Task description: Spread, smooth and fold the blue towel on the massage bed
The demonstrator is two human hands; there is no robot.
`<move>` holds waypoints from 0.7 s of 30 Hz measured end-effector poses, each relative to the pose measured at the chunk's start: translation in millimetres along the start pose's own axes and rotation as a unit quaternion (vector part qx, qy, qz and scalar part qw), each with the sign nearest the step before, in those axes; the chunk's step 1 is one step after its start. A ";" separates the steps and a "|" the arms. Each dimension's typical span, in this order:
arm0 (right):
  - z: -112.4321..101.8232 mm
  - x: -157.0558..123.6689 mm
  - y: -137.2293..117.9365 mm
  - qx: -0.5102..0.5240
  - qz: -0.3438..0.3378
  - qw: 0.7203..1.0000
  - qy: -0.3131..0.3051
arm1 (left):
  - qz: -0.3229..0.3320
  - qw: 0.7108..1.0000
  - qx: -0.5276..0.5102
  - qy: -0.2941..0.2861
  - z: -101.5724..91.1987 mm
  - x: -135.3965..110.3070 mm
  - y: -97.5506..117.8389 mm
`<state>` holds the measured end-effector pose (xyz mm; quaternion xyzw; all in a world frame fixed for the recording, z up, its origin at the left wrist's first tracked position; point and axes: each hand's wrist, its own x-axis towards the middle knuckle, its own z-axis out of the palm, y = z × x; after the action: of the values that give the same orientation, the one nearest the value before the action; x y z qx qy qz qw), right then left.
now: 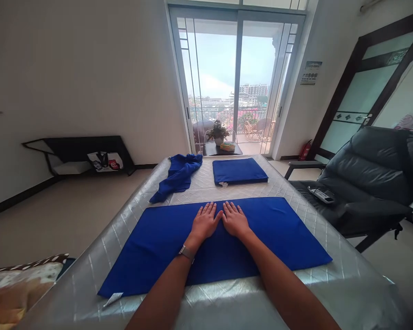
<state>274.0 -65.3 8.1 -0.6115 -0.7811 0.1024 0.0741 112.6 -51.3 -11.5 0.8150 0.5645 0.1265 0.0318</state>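
A blue towel (278, 238) lies spread flat and wide across the silver quilted mattress (347, 288) in front of me. My left hand (204, 222) and my right hand (234, 220) rest side by side on the towel's middle, palms down, fingers stretched out flat and pointing away from me. A wristband sits on my left wrist. Farther back a neatly folded blue towel (239, 171) lies on the mattress. To its left a crumpled blue towel (179, 175) hangs over the mattress edge.
A black leather recliner (371, 183) with a remote on its seat stands at the right. Beyond the mattress is a small dark table with a potted plant (218, 133), then glass balcony doors. A black shelf (79, 153) sits low on the left wall.
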 end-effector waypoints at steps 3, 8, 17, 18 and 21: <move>-5.6 -1.9 17.2 -0.007 0.034 0.999 -0.007 | -0.023 1.000 0.004 -0.008 -4.7 -0.8 -13.6; -21.1 -13.3 81.5 -0.035 0.101 0.994 -0.005 | -0.080 0.995 0.043 -0.046 -21.7 -16.4 -69.9; -43.7 -33.8 197.3 -0.047 0.231 0.972 0.024 | -0.159 0.980 0.114 -0.033 -34.1 -57.6 -209.5; -44.3 -33.8 202.0 -0.044 0.236 0.970 0.026 | -0.170 0.978 0.115 -0.029 -33.3 -59.7 -219.3; -44.0 -32.1 208.7 -0.036 0.240 0.969 0.036 | -0.213 0.972 0.101 -0.017 -29.2 -62.6 -238.9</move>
<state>488.5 -45.2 -1.3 -0.7866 -0.6115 0.0674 0.0532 -133.1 -25.9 -40.4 0.6769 0.7345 0.0454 -0.0149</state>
